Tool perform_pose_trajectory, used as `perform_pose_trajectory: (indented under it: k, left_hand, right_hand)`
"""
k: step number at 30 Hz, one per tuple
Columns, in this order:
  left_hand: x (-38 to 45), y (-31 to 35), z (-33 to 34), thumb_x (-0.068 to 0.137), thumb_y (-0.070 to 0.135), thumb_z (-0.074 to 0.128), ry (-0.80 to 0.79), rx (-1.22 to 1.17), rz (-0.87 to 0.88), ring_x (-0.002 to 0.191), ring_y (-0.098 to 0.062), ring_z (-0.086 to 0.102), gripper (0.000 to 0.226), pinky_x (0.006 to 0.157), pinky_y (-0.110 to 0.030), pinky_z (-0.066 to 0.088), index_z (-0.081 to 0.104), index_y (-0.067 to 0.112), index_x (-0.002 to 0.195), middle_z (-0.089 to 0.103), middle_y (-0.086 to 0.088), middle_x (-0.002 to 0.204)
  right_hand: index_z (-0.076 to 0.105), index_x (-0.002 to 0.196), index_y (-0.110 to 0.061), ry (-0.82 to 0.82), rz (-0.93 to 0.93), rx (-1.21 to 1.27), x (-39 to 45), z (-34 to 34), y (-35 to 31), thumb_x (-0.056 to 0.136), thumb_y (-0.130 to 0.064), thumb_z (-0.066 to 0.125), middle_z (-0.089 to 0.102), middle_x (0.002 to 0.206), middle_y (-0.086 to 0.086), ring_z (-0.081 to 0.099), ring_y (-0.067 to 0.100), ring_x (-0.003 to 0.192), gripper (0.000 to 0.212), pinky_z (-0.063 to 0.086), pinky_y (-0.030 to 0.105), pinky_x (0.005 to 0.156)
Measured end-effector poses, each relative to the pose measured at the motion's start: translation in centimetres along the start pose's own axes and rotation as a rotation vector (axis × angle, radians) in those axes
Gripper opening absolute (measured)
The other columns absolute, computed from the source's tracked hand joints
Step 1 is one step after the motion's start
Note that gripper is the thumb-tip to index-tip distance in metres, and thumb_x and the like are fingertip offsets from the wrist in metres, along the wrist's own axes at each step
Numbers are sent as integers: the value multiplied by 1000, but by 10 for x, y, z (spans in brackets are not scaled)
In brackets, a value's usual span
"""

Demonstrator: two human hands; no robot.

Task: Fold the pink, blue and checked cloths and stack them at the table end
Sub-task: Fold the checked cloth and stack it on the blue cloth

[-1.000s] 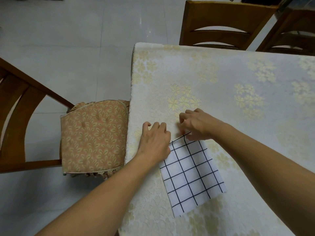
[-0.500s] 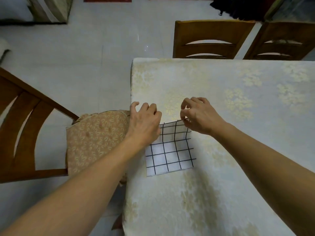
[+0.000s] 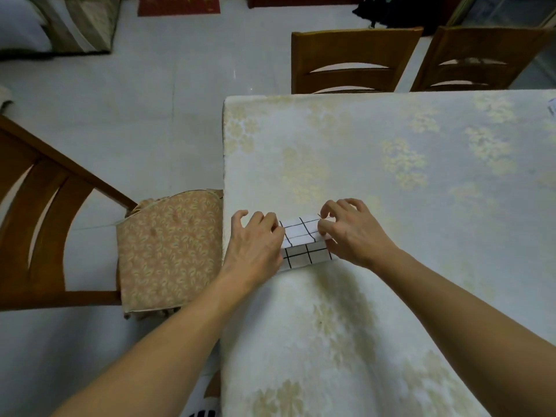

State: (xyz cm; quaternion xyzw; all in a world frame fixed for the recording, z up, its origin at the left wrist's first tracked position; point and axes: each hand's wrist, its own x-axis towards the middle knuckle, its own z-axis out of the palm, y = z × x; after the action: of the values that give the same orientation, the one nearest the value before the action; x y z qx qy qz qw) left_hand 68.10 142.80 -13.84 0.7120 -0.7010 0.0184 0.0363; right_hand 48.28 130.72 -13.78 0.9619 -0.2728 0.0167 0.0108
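A white cloth with a black check (image 3: 302, 243) lies folded small near the left edge of the table (image 3: 391, 164), its upper layer doubled over the lower one. My left hand (image 3: 255, 245) pinches its left side, fingers curled over the edge. At the cloth's right corner my right hand (image 3: 350, 230) pinches the top layer between thumb and fingertips. Both hands cover the cloth's ends. No pink or blue cloth is in view.
A chair with a patterned seat cushion (image 3: 168, 251) stands right against the table's left edge. Two wooden chairs (image 3: 355, 60) stand behind the far edge. A small white object (image 3: 552, 105) shows at the far right. The tablecloth is cream with a floral print.
The checked cloth has been folded over again and now shows as a shorter, narrower strip. Both hands moved closer together on it, and the view lifted to show more floor and chairs.
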Motion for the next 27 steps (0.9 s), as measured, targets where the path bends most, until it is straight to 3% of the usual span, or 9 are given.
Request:
perform_pose_trajectory:
  k: [7, 10, 13, 15, 19, 24, 27]
  left_hand:
    - [-33, 17, 38, 64, 19, 74, -88, -30, 18, 84, -25, 57, 18, 92, -47, 33, 62, 17, 78, 58, -1, 89]
    - [-41, 18, 44, 70, 34, 66, -94, -71, -6, 89, -23, 57, 21, 92, -47, 33, 62, 18, 84, 57, -1, 94]
    - [-40, 18, 49, 81, 41, 43, -32, -140, -44, 107, -25, 56, 41, 98, -44, 37, 62, 15, 106, 59, -6, 116]
    - [-31, 19, 55, 85, 39, 38, -20, -170, -66, 127, -29, 50, 53, 107, -46, 39, 57, 9, 125, 52, -13, 138]
    - [-7, 21, 75, 95, 43, 25, -119, -145, -122, 149, -28, 25, 70, 118, -47, 29, 30, 2, 151, 25, -15, 161]
    - [-5, 11, 105, 99, 54, 10, -184, -138, -143, 153, -21, -1, 75, 124, -43, 8, 6, 5, 156, 0, -11, 165]
    - [-12, 5, 110, 99, 60, 10, -192, -150, -142, 152, -20, -8, 78, 124, -43, 6, 0, 7, 156, -8, -9, 165]
  right_hand:
    - [66, 92, -19, -77, 66, -13, -33, 43, -17, 61, -15, 82, 60, 105, 7, 60, 30, 90, 34, 46, 48, 94]
    - [66, 98, -19, -86, 60, 22, -44, 48, -22, 72, -27, 76, 60, 105, 7, 59, 29, 91, 29, 46, 48, 94]
    - [65, 104, -14, 48, 98, 94, -42, 47, -27, 87, -31, 54, 61, 106, 9, 60, 32, 91, 26, 47, 44, 90]
    - [63, 118, -10, 100, 157, 138, -32, 51, -28, 93, -30, 45, 61, 120, 12, 60, 33, 107, 37, 48, 43, 94]
    - [40, 149, -5, 6, 155, 177, 0, 71, -32, 104, -38, 34, 36, 158, 12, 31, 27, 147, 56, 29, 40, 120]
    - [8, 159, -10, -179, 157, 181, 16, 97, -34, 103, -57, 12, 0, 168, 4, -3, 16, 154, 73, 9, 39, 126]
    - [-4, 159, -12, -204, 178, 156, 9, 103, -33, 103, -61, 11, -10, 167, 1, -13, 13, 153, 77, 3, 38, 126]
